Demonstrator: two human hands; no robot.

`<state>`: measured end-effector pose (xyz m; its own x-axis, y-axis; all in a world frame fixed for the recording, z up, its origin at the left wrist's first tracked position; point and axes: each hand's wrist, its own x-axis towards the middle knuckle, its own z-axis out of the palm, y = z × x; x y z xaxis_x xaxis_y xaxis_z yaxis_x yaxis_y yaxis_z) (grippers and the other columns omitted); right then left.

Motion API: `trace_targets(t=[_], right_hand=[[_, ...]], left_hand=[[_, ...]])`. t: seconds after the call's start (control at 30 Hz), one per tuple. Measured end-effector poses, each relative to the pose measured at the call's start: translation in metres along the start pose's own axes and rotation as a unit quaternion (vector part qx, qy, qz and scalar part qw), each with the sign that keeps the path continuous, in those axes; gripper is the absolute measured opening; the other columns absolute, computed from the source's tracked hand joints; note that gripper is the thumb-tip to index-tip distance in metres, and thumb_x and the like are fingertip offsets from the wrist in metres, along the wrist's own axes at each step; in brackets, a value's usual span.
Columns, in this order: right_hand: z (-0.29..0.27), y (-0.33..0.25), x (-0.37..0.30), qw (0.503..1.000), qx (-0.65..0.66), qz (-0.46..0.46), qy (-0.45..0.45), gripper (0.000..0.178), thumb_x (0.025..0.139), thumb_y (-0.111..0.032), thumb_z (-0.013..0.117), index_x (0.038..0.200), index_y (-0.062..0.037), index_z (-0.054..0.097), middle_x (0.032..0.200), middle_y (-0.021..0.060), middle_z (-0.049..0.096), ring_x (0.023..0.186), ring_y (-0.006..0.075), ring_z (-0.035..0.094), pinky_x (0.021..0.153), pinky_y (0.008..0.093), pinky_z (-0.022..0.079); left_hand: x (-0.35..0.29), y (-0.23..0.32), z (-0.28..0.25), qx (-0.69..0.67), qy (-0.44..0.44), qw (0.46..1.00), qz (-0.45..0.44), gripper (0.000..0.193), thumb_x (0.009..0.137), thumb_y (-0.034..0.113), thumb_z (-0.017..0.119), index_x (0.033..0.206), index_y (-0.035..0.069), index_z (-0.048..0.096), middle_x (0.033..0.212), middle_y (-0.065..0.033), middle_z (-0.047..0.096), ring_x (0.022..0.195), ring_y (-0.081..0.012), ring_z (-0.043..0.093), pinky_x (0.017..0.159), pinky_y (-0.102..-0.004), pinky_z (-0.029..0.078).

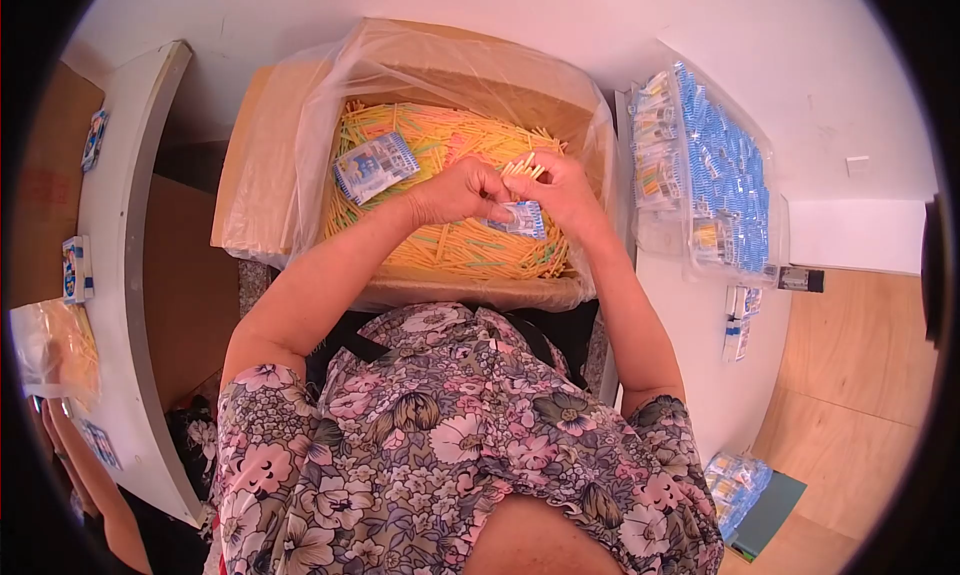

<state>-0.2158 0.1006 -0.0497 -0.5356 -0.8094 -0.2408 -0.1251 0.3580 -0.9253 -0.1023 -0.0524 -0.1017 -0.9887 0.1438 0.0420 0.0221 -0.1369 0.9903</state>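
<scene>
Both my hands are close together over a cardboard box (420, 43) filled with thin coloured sticks (430, 250), mostly yellow with some green and pink. In the fingers of my right hand (562, 187) is a small bundle of pale yellow sticks (522, 167), its ends poking up. My left hand (455, 191) is closed in a pinch at the edge of a small clear-and-blue plastic bag (522, 220), which hangs just below both hands. A stack of similar flat bags (375, 165) lies on the sticks to the left.
Clear plastic sheeting (290, 165) lines the box. On the right stands a clear bin (690, 260) of packed blue bags, with a dark-capped cylinder (800, 279) beside it. More blue bags (738, 490) lie lower right. Another person's arm (100, 475) reaches in at the left table (140, 275).
</scene>
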Motion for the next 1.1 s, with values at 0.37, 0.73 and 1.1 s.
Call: trace_targets(t=[0.37, 0.73, 1.1], right_hand=[[0.020, -0.012, -0.009, 0.997, -0.035, -0.072, -0.017, 0.037, 0.095, -0.026, 0.045, 0.115, 0.0020, 0.058, 0.102, 0.0103, 0.064, 0.093, 0.0154, 0.058, 0.085, 0.0265, 0.043], [-0.002, 0.003, -0.014, 0.988, -0.032, -0.145, -0.047, 0.070, 0.077, -0.016, 0.069, 0.136, -0.0023, 0.035, 0.131, 0.0089, 0.046, 0.117, 0.0199, 0.048, 0.099, 0.0307, 0.038], [0.025, -0.004, 0.003, 0.913, -0.280, -0.285, 0.078, 0.078, 0.066, -0.018, 0.076, 0.133, -0.0023, 0.039, 0.129, 0.0199, 0.047, 0.118, 0.0346, 0.047, 0.100, 0.0370, 0.038]], left_hand=[[-0.003, 0.003, 0.001, 0.029, 0.025, 0.999, 0.027, 0.008, 0.074, 0.003, 0.071, 0.081, 0.000, 0.070, 0.073, -0.0013, 0.065, 0.072, -0.0071, 0.056, 0.070, -0.0244, 0.047], [-0.002, 0.003, -0.010, -0.184, 0.058, 0.979, -0.062, 0.013, 0.079, 0.010, 0.070, 0.090, 0.001, 0.069, 0.082, -0.0019, 0.067, 0.077, -0.0082, 0.058, 0.075, -0.0244, 0.046], [-0.001, -0.003, -0.008, -0.308, 0.045, 0.949, -0.049, 0.022, 0.079, 0.018, 0.073, 0.092, 0.002, 0.068, 0.086, -0.0033, 0.068, 0.081, -0.0107, 0.061, 0.078, -0.0260, 0.047]])
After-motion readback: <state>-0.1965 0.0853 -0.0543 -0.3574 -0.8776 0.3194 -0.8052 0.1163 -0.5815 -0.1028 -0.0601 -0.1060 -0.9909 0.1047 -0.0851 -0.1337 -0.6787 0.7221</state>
